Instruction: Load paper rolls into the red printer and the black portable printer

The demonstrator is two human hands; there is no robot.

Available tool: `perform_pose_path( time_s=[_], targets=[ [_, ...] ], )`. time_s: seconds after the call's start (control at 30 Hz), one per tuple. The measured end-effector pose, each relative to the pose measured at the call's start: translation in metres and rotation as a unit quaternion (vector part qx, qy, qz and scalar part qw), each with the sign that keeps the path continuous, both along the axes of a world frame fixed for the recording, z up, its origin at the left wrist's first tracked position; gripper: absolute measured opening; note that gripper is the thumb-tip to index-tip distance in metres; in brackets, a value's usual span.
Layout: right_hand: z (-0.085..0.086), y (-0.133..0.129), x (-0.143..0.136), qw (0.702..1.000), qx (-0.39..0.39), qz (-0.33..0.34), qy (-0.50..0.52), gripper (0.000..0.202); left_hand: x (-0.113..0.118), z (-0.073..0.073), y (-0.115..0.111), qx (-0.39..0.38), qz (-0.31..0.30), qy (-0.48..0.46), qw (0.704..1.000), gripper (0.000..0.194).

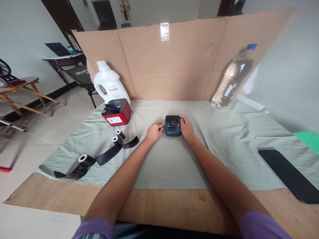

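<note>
A small dark portable printer [172, 132] sits on the cloth in front of me, with a dark, patterned strip across its upper face. My left hand [154, 131] has its fingers curled, their tips against the printer's left side. On the opposite side, my right hand [186, 127] grips the printer's right edge, thumb and fingers closed on it. To the left lie several rolls of black paper, partly unwound: one roll [86, 161] nearer me, others [120, 134] farther back. A red and black printer [117, 113] stands behind them with a dark piece sticking out of its top.
A white jug [109, 83] leans behind the red printer. At the back right, a clear bottle with a blue cap [231, 79] tilts against the cardboard screen [171, 66]. A black phone [286, 172] lies at the right. Green cloth [174, 166] covers the wooden table [174, 202].
</note>
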State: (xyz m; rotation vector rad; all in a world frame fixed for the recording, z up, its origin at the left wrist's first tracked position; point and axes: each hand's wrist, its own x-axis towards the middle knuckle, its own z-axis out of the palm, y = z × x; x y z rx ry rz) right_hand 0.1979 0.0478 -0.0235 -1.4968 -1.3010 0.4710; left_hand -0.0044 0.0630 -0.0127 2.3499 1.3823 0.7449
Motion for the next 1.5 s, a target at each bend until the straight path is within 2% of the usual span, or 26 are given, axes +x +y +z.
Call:
perform_pose_path(
  time_s=[0.27,0.67,0.83,1.0,1.2,1.5],
  targets=[
    [0.001,-0.001,0.000,1.000,-0.003,-0.002,0.005,0.042,-0.005,-0.006,0.010,-0.052,-0.028,-0.120,0.991,0.032],
    [-0.002,0.003,0.001,1.000,0.013,-0.010,0.000,0.040,-0.007,-0.016,0.017,-0.053,-0.039,-0.166,0.984,0.038],
    [-0.002,0.003,0.001,1.000,0.006,-0.022,0.002,0.039,-0.006,-0.013,0.015,-0.038,-0.044,-0.196,0.979,0.039],
    [-0.001,0.002,0.000,1.000,-0.001,-0.024,0.005,0.040,-0.006,-0.008,0.011,-0.018,-0.078,-0.234,0.969,0.039],
    [-0.002,0.003,0.001,1.000,-0.009,-0.023,0.014,0.040,-0.006,-0.009,0.010,0.000,-0.080,-0.243,0.967,0.035],
    [-0.003,0.004,0.002,0.999,-0.011,-0.017,0.027,0.038,-0.004,-0.017,0.020,-0.036,-0.066,-0.178,0.981,0.047]
  ],
)
